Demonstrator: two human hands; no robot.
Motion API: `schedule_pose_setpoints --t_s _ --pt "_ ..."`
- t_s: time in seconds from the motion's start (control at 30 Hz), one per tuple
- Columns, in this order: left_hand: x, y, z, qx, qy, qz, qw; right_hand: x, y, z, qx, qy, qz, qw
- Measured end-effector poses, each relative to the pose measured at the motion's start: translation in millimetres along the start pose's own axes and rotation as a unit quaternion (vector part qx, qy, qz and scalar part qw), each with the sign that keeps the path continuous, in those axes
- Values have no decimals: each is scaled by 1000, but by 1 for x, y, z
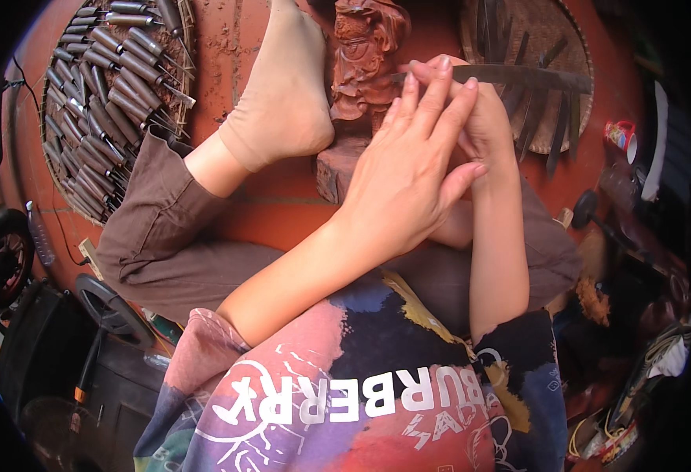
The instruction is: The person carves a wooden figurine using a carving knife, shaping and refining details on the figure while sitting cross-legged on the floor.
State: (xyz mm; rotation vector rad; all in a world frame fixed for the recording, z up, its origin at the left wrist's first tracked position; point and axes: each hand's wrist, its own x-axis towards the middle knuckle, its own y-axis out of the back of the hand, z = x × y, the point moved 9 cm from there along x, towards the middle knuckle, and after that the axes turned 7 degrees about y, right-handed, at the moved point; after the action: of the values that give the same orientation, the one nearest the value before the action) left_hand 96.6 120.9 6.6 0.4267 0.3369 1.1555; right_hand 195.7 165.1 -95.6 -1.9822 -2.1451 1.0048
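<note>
A carved reddish-brown wooden figure (361, 59) stands on a rough wooden block (339, 171) on the floor in front of me, beside my foot in its beige sock (286, 102). My right hand (488, 126) is closed round a long, flat, dark file (530, 76). One end of the file points at the carving's side, and the other reaches out to the right. My left hand (400, 161) crosses over in front of the right one, its fingers stretched out and overlapping the right fingers. Whether the left fingertips touch the file is hard to see.
At the left, a round basket (45, 145) holds many dark-handled carving tools (113, 86). A woven tray (546, 20) with several dark files lies at the far right. Beyond it sits a red and white mug (631, 149). Wood crumbs dot the red tiled floor (219, 47).
</note>
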Motion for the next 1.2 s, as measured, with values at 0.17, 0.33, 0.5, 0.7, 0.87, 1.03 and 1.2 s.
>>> schedule_pose_setpoints --t_s 0.17,0.33,0.5,0.7,0.87,1.03,1.2 --pt "-7 11 2 -37 21 -2 999 -3 -12 -16 -201 40 30 978" --pt "4 0 -2 -32 18 10 999 9 0 -9 -44 -18 -25 999" --pt "-5 16 1 -49 22 13 998 6 -11 -17 -171 -2 25 985" --pt "3 10 1 -61 17 20 998 9 0 -7 85 -56 -27 994" --pt "-3 20 -4 -76 24 18 997 8 -14 -18 -183 -25 17 983" --pt "0 17 1 -79 19 15 997 6 -6 -17 -113 -3 41 993" --pt "-2 23 2 -82 17 22 996 5 -19 -21 -194 -20 17 981"
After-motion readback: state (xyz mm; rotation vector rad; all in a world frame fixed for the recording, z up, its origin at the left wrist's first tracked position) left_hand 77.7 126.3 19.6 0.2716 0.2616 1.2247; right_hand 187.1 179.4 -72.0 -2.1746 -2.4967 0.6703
